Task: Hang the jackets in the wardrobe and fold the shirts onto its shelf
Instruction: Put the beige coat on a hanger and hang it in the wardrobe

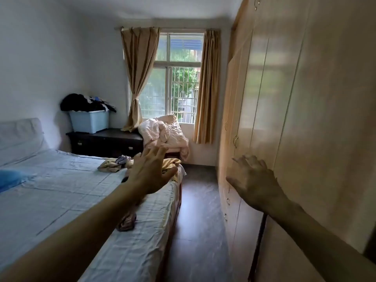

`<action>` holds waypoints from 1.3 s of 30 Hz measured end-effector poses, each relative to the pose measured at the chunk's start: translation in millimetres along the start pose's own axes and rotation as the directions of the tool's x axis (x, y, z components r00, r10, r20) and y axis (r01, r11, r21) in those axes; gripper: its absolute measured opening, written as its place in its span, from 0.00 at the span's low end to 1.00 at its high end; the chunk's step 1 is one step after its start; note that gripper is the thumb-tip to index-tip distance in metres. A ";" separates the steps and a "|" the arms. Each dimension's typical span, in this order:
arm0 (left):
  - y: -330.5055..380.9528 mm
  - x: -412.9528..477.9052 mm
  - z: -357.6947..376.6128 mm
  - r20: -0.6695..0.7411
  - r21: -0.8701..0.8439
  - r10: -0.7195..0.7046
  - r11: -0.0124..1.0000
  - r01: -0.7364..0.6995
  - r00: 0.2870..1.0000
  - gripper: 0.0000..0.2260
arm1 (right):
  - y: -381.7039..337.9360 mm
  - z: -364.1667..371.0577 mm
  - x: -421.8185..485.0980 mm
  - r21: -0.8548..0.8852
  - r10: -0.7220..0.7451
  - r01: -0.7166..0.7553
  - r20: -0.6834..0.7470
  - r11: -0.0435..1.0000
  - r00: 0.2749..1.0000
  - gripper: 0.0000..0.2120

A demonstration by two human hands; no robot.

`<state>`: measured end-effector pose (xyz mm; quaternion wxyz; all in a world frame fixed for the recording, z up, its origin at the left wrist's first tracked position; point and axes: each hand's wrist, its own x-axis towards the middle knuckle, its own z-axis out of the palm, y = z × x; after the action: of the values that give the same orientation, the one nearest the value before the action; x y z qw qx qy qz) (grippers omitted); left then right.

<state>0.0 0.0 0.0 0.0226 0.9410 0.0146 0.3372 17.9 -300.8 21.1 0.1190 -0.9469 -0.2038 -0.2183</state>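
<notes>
My left hand [150,171] reaches out over the bed [61,200], its fingers [155,154] spread straight and holding nothing. My right hand [254,184] is stretched toward the wardrobe [295,98] on my right, its fingers splayed and empty too. It lies right at the pale door, though I cannot tell whether it touches the panel. The wardrobe doors ahead of me look closed.

Past my left hand, at the far corner of the bed, lies a crumpled yellowish garment [110,166] with some bluish cloth on it. A darker garment [127,221] sits near the bed's edge, just below my forearm.

Against the far wall a blue bin [89,122] stands on a dark dresser [105,141], heaped with dark clothes [81,101]. A pale quilt [162,131] is bundled beside the dresser under the window [179,78], between tan curtains [140,68]. Dark floor [199,210] runs between the bed and the wardrobe.
</notes>
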 end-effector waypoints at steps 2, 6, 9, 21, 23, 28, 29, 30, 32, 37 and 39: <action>-18.6 15.6 7.0 -0.023 -0.018 -0.020 1.000 0.020 1.000 0.30 | -7.2 10.3 23.6 -0.014 0.006 -0.007 -0.027 1.000 1.000 0.31; -54.0 44.3 32.2 -0.038 -0.030 -0.028 0.999 0.027 0.999 0.30 | -27.3 32.3 67.5 -0.037 0.005 -0.006 -0.024 0.999 1.000 0.31; -75.1 56.9 53.0 -0.033 -0.051 -0.031 0.998 0.029 0.999 0.30 | -40.5 49.3 91.8 -0.027 0.000 0.000 -0.005 1.000 1.000 0.30; -117.6 126.7 147.0 0.104 0.003 -0.101 0.995 0.101 0.989 0.33 | -31.7 141.9 209.7 0.075 -0.051 0.049 0.021 0.996 0.998 0.29; -114.5 151.5 166.6 0.101 0.030 -0.078 0.997 0.076 0.992 0.35 | -16.2 161.1 236.6 0.097 -0.053 0.052 0.008 0.994 0.999 0.30; -107.2 235.3 215.2 0.102 0.091 -0.050 0.995 0.040 0.994 0.36 | 30.7 197.5 317.3 0.193 -0.016 0.019 -0.020 0.981 1.000 0.30; -104.7 252.8 223.3 0.110 0.095 -0.051 0.995 0.041 0.993 0.37 | 39.9 202.6 333.8 0.211 -0.011 0.016 -0.021 0.977 1.000 0.29; -102.0 268.0 231.4 0.120 0.102 -0.053 0.994 0.041 0.991 0.37 | 48.3 207.5 349.1 0.222 -0.009 0.012 -0.019 0.975 1.000 0.29; -98.3 294.0 249.3 0.113 0.116 -0.047 0.993 0.034 0.992 0.37 | 63.0 215.7 378.7 0.234 -0.004 0.010 -0.027 0.972 1.000 0.29; -101.2 353.2 290.3 0.104 0.050 -0.083 0.996 0.078 0.991 0.38 | 88.4 239.1 442.9 0.248 -0.017 0.025 -0.036 0.968 0.999 0.29; -107.8 377.0 311.4 0.096 0.023 -0.093 0.996 0.091 0.991 0.38 | 97.2 253.3 469.0 0.232 -0.021 0.027 -0.029 0.972 0.999 0.29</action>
<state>487.6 113.6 -6.9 0.0299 0.9548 0.0599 0.2896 538.2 -150.9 2.5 0.2291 -0.9210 -0.2378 -0.2068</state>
